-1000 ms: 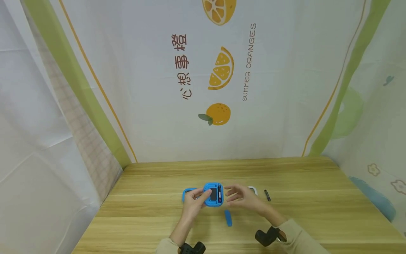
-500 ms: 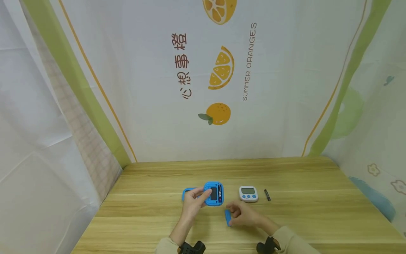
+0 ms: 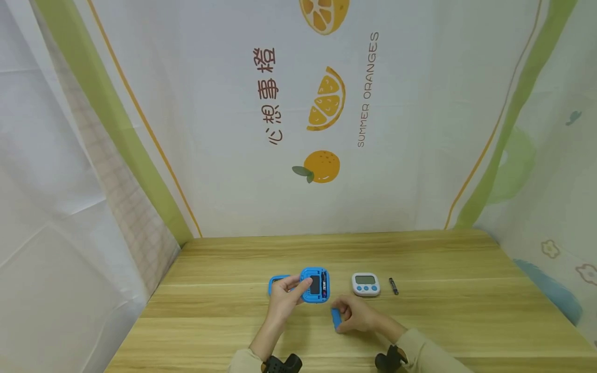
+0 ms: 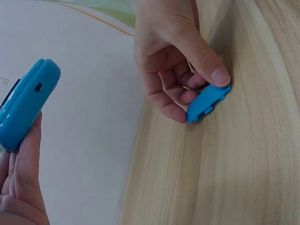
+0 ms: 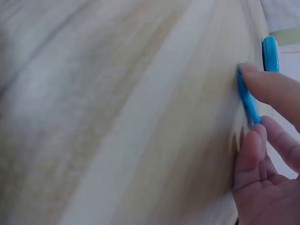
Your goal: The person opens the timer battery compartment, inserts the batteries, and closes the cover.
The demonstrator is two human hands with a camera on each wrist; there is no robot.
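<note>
My left hand (image 3: 283,299) grips a blue digital timer (image 3: 313,299) above the table, thumb laid across its back. The back faces up, and a dark battery (image 3: 324,286) lies in its uncovered slot along the right side. Below and to the right, my right hand (image 3: 358,314) pinches a small blue battery cover (image 3: 336,320) by its two ends, between thumb and fingers. In the left wrist view the cover (image 4: 209,101) is tilted close over the wood, small tabs along its lower edge. The right wrist view shows the cover (image 5: 246,96) edge-on at the fingertips.
A white timer (image 3: 366,293) with blue buttons lies face up behind my right hand. To its right is a loose battery (image 3: 394,286). Another blue-rimmed device (image 3: 272,286) is partly hidden behind my left hand. A printed cloth (image 3: 224,181) hangs beyond the wooden table (image 3: 210,311).
My right hand has come down from beside the held timer to the battery cover and now pinches it, uncovering the white timer from view. My left hand stays with its timer.
</note>
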